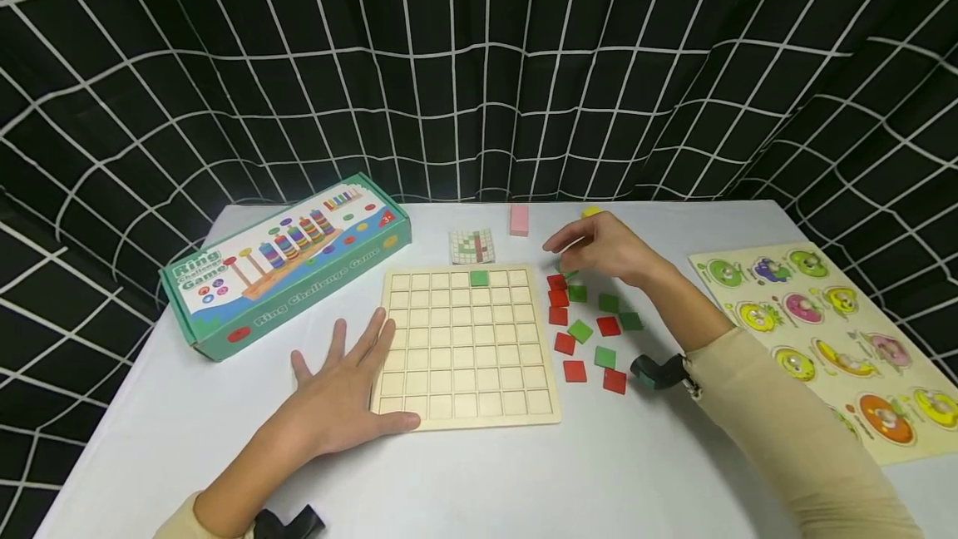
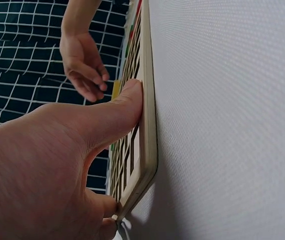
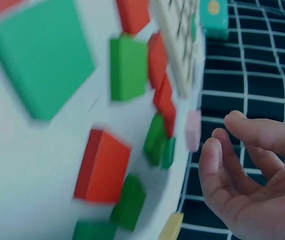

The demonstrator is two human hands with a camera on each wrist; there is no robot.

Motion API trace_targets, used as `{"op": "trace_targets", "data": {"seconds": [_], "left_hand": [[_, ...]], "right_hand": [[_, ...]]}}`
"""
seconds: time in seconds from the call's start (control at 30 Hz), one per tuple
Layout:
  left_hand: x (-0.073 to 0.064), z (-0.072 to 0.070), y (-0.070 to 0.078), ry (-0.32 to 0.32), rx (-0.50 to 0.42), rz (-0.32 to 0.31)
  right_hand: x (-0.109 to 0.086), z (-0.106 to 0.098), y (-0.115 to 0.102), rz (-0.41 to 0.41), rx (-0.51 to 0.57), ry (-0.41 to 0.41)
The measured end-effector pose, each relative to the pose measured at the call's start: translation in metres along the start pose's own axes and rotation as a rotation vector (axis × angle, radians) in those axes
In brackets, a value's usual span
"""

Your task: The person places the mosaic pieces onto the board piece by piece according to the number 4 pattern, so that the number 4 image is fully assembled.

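Note:
My left hand (image 1: 337,398) rests with spread fingers at the left edge of a wooden grid board (image 1: 467,426); its thumb (image 2: 125,107) lies on the board's front rim. One green square tile (image 1: 479,278) sits in the top row of the grid. To the right of the board lie several loose red tiles (image 1: 575,371) and green tiles (image 1: 604,357). My right hand (image 1: 602,248) hovers over the far end of these tiles. In the right wrist view, that hand (image 3: 257,175) has loosely bent fingers, thumb apart, with nothing between them.
Behind the board lie a small pattern card (image 1: 472,246) and a pink block (image 1: 519,220). A yellow piece (image 1: 591,211) shows partly behind my right hand. On the left is a green Ring Challenge Game box (image 1: 299,310); on the right, a fruit picture board (image 1: 823,339).

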State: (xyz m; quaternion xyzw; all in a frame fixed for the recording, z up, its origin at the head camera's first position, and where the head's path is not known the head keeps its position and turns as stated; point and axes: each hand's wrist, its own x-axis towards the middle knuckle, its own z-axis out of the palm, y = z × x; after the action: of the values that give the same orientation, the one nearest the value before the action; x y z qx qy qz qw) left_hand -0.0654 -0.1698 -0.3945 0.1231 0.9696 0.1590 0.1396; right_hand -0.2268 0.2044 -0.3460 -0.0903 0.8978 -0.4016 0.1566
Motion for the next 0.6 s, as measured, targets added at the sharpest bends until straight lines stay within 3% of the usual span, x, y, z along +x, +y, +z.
{"op": "trace_targets", "data": {"seconds": [0.3, 0.6], "left_hand": [[0.001, -0.001, 0.000, -0.008, 0.010, 0.003], [0.000, -0.002, 0.001, -0.008, 0.000, -0.001]], "right_hand": [[0.013, -0.009, 0.025, -0.003, -0.089, -0.047], [0.021, -0.008, 0.033, -0.047, -0.149, -0.109]]}}
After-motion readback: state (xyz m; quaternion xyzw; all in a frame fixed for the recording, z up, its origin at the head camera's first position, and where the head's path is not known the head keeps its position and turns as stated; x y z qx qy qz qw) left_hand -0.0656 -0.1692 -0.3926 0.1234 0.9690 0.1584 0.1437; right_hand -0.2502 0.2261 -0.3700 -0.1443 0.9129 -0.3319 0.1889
